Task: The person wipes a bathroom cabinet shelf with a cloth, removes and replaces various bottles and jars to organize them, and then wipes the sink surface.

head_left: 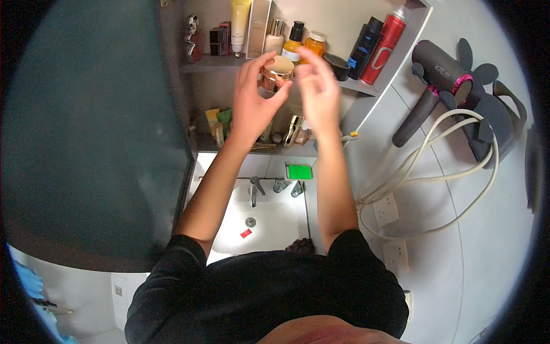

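Observation:
My left hand (252, 94) is closed around a shiny gold cosmetic jar (279, 65), gripped between thumb and fingers, level with the upper cabinet shelf (215, 63). To the jar's right, my right hand (319, 94) is raised, slightly blurred, fingers stretched out and apart from the jar. Behind the hands stand a pump bottle with yellow contents (294, 43), an orange jar with a pale lid (314, 45) and a pale bottle with a gold cap (275, 39). A round black container (337, 66) sits just right of my right fingers.
Further right stand a black bottle (365, 49) and a red spray can (385, 50). Below is a white sink (286, 229) with a faucet (254, 192) and a small red packet (246, 233). A hair dryer (444, 66) hangs at right; a dark cabinet door (97, 143) fills the left.

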The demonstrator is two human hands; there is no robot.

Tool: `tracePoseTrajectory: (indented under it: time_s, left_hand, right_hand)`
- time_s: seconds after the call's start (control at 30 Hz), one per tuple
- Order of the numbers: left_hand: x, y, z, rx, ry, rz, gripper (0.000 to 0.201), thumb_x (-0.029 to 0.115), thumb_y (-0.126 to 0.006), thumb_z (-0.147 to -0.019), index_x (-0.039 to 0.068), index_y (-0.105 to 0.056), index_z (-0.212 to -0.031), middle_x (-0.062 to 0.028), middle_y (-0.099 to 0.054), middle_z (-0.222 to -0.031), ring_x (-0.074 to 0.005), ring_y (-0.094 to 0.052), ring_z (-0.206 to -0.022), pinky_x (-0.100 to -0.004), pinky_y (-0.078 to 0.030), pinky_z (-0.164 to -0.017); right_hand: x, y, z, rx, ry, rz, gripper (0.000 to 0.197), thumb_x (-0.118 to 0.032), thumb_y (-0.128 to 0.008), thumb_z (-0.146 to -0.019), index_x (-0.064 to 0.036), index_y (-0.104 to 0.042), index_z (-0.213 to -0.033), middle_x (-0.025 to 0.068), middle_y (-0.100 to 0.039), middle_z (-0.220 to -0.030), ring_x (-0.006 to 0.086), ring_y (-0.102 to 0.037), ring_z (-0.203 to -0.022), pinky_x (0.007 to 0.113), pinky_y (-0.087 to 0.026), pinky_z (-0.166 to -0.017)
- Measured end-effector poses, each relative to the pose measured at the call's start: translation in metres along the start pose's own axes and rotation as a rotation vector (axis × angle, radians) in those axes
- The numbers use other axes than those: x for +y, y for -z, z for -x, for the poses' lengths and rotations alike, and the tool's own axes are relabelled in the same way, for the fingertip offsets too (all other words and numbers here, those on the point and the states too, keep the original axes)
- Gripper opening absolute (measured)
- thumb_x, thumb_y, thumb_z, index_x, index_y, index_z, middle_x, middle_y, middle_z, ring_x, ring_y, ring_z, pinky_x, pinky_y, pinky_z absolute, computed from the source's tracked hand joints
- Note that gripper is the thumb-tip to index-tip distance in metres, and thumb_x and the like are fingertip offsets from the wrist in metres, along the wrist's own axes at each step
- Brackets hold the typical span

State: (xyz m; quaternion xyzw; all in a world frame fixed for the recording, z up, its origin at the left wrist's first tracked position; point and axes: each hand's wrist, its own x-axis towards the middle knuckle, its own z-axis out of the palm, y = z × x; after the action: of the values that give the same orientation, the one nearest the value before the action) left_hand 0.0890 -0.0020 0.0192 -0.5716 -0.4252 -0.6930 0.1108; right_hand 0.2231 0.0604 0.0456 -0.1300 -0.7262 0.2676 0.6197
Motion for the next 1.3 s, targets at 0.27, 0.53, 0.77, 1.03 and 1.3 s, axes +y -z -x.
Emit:
tracePoseTrajectory:
  time_s: [0.27,0.53,0.77,1.03,1.3]
  left_hand:
    - [0.011,-0.051,0.000,-0.220,0.136,0.145,0.071,0.012,-0.092,-0.077,0.010,-0.065,-0.142,-0.0088,-0.064,-0.122,-0.0205,-0.063,-0.112,-0.0355,-0.057,-0.096]
    - [0.011,-0.067,-0.007,-0.273,0.149,0.128,0.074,0.019,-0.095,-0.074,0.009,-0.066,-0.141,-0.0108,-0.066,-0.123,-0.0224,-0.064,-0.110,-0.0375,-0.054,-0.100]
    - [0.010,-0.072,-0.018,-0.238,0.173,0.134,0.066,0.019,-0.093,-0.075,0.004,-0.067,-0.134,-0.0136,-0.065,-0.117,-0.0265,-0.066,-0.105,-0.0379,-0.053,-0.098]
    - [0.005,-0.088,-0.026,-0.407,0.366,0.267,0.068,0.024,-0.092,-0.074,-0.002,-0.067,-0.133,-0.0157,-0.076,-0.107,-0.0190,-0.073,-0.094,-0.0340,-0.057,-0.089]
    - [-0.001,-0.099,-0.031,-0.449,0.407,0.369,0.071,0.021,-0.093,-0.075,-0.008,-0.064,-0.134,-0.0133,-0.078,-0.101,-0.0156,-0.075,-0.087,-0.0304,-0.058,-0.082]
  right_hand:
    - [0.060,0.067,-0.088,0.767,0.198,0.687,0.062,-0.016,-0.085,-0.077,-0.0043,-0.059,-0.132,0.0202,-0.062,-0.125,0.0418,-0.057,-0.119,0.052,-0.040,-0.110]
    - [0.077,0.066,-0.095,0.742,0.193,0.848,0.062,-0.015,-0.082,-0.078,-0.0037,-0.060,-0.134,0.0189,-0.060,-0.127,0.0429,-0.055,-0.120,0.051,-0.044,-0.107]
    - [0.085,0.067,-0.099,0.712,0.185,0.852,0.062,-0.015,-0.083,-0.077,-0.0037,-0.063,-0.135,0.0189,-0.058,-0.128,0.0421,-0.054,-0.119,0.051,-0.045,-0.106]
    - [0.093,0.073,-0.105,0.708,0.233,0.834,0.065,-0.021,-0.088,-0.073,-0.0053,-0.066,-0.133,0.0148,-0.064,-0.121,0.0358,-0.062,-0.112,0.048,-0.046,-0.106]
    - [0.050,0.085,-0.108,0.577,0.323,0.405,0.070,-0.021,-0.089,-0.080,-0.0046,-0.062,-0.143,0.0153,-0.065,-0.125,0.0306,-0.065,-0.109,0.043,-0.053,-0.097]
